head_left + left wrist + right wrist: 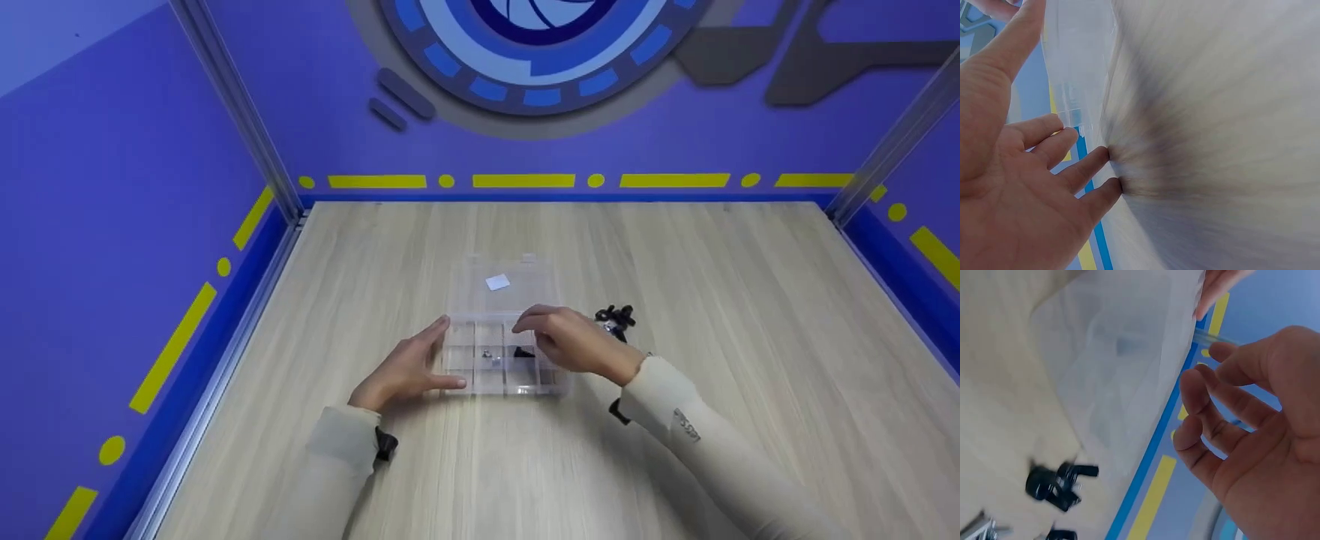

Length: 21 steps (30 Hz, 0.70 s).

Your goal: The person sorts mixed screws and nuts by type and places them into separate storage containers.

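Note:
A clear plastic compartment box (459, 335) lies on the table with its lid (469, 289) folded back. In its compartments are small shiny pieces (487, 354) and a black piece (523, 352); their kinds are too small to tell. My left hand (405, 371) spans the box's left side, thumb at the near corner and fingers toward the far one. Over the box's right part, my right hand (574, 341) hovers with bent fingers. The right wrist view shows nothing between that hand's loosely curled fingers (1193, 391). The hand hides part of the right compartments.
Several black clips (616, 316) lie right of the box, with a shiny metal piece beside them. A small white label (497, 282) is on the lid. Purple-blue walls (337, 150) border the wooden table (712, 300).

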{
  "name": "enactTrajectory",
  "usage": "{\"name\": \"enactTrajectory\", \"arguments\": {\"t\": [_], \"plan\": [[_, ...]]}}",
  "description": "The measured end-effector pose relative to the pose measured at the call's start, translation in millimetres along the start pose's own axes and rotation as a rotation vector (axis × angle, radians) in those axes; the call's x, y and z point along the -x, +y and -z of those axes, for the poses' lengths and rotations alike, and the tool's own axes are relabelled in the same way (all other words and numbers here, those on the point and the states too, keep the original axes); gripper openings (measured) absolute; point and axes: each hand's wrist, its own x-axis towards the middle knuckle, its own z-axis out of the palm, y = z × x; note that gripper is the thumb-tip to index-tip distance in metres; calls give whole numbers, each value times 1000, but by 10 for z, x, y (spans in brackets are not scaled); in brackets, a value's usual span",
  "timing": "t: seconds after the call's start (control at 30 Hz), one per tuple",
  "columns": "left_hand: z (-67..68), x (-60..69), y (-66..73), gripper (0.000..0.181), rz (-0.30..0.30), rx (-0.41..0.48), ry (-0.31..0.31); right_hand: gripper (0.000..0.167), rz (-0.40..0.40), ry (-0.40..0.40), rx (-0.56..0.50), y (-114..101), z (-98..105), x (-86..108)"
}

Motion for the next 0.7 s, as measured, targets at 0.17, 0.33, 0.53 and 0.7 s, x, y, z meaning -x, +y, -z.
{"name": "enactTrajectory", "arguments": {"t": [0.17,0.33,0.53,0.7], "plan": [[-7,13,1,112,31,13,7,37,-32,50,-6,156,96,168],[-9,26,15,113,50,14,15,29,-102,67,-3,308,153,332],[-11,26,30,113,42,8,10,28,-146,111,-17,496,192,524],[-13,16,46,113,43,6,6,30,-162,143,9,653,166,653]]}}
